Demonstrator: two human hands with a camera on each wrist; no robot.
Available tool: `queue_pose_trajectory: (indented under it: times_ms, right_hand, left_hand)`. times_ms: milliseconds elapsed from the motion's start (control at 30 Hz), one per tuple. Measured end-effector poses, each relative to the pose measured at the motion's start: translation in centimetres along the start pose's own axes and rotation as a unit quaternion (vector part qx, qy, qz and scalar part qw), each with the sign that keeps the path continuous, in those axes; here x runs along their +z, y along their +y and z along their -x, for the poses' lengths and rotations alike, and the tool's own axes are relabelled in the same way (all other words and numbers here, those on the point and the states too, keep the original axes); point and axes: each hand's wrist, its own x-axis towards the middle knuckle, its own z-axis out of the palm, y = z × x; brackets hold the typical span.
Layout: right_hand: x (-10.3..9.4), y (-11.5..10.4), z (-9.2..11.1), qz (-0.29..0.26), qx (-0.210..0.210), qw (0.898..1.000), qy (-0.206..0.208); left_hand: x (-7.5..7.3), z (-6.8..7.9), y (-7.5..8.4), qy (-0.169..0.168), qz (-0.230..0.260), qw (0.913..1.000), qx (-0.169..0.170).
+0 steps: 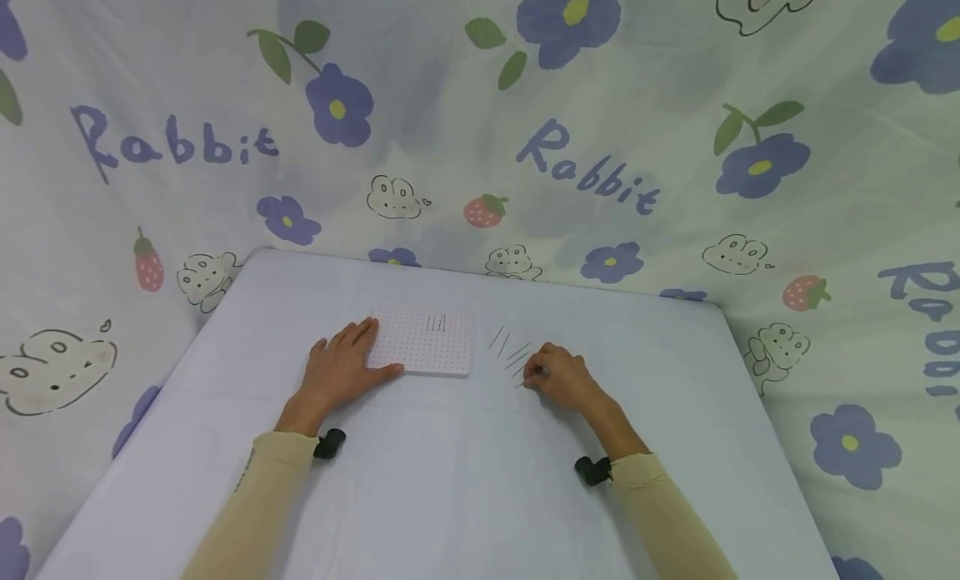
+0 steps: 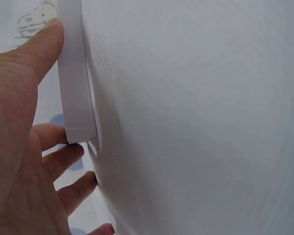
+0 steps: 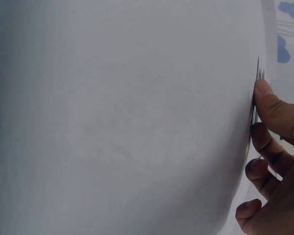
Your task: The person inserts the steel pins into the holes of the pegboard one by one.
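Observation:
A white perforated board (image 1: 420, 347) lies on the table, with several thin dark pins (image 1: 436, 322) standing near its far edge. My left hand (image 1: 341, 367) holds it at the left side, thumb along the near edge and fingers at the left edge; the left wrist view shows the board's side face (image 2: 76, 73) against the thumb. To the right of the board, more thin metal pins (image 1: 498, 337) lie loosely on the cloth. My right hand (image 1: 562, 378) is at the nearest of these, thumb and index finger pinching one thin pin (image 3: 257, 68), its grip partly hidden.
A white cloth covers the table (image 1: 450, 480). Behind it hangs a curtain (image 1: 450, 130) printed with flowers, rabbits and strawberries. A small black camera (image 1: 330, 443) sits on the left wrist, another camera (image 1: 592, 471) on the right.

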Motion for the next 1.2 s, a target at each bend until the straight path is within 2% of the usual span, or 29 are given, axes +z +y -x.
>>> queue_pose_trajectory:
  times_ms: [467,733,933,1200]
  right_hand:
    - [0.1,-0.3,0.2,0.041,-0.029,0.999,0.0]
    - [-0.4,-0.6,0.1,0.046,-0.022,0.999,-0.003]
    - [-0.9,-1.0,-0.1,0.033,-0.015,0.999,0.005]
    - [-1.7,-1.8,-0.4,-0.007,-0.018,0.999,0.039]
  left_hand:
    - [-0.1,-0.1,0.1,0.0,0.001,1.0,0.002]
    - [-0.3,-0.1,0.2,0.0,0.001,1.0,0.002]
    - [-0.4,-0.1,0.2,0.002,-0.002,1.0,0.005]
    - [-0.6,0.0,0.3,-0.002,0.002,1.0,0.004]
